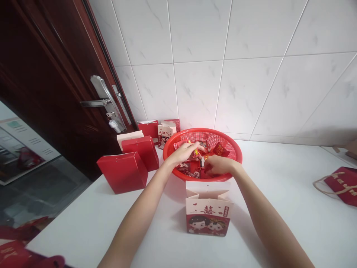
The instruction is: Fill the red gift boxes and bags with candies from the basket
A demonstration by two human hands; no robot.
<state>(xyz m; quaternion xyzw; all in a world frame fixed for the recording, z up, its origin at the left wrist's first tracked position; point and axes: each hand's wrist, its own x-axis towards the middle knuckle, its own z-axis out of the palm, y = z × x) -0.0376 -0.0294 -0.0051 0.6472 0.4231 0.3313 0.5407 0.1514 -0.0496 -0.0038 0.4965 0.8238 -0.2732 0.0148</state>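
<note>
Both hands reach into a round red plastic basket [237, 149] that holds several wrapped snacks in red and dark packets. My left hand [186, 152] is over the basket's left part, fingers apart above the packets. Deeper on the right side is my right hand [217, 165], its fingers bent down among the packets; what its fingertips touch is hidden. A red and dark packet [220, 150] lies behind it. In front of the basket an open-topped paper box [208, 219] with two cartoon faces stands upright between my forearms.
Several red boxes [122, 173] stand left of the basket, with a few smaller ones [165, 134] by the tiled wall. A red bag with a rope handle [343, 185] lies at the right. The dark door [55, 74] borders the white table [267, 178] on the left.
</note>
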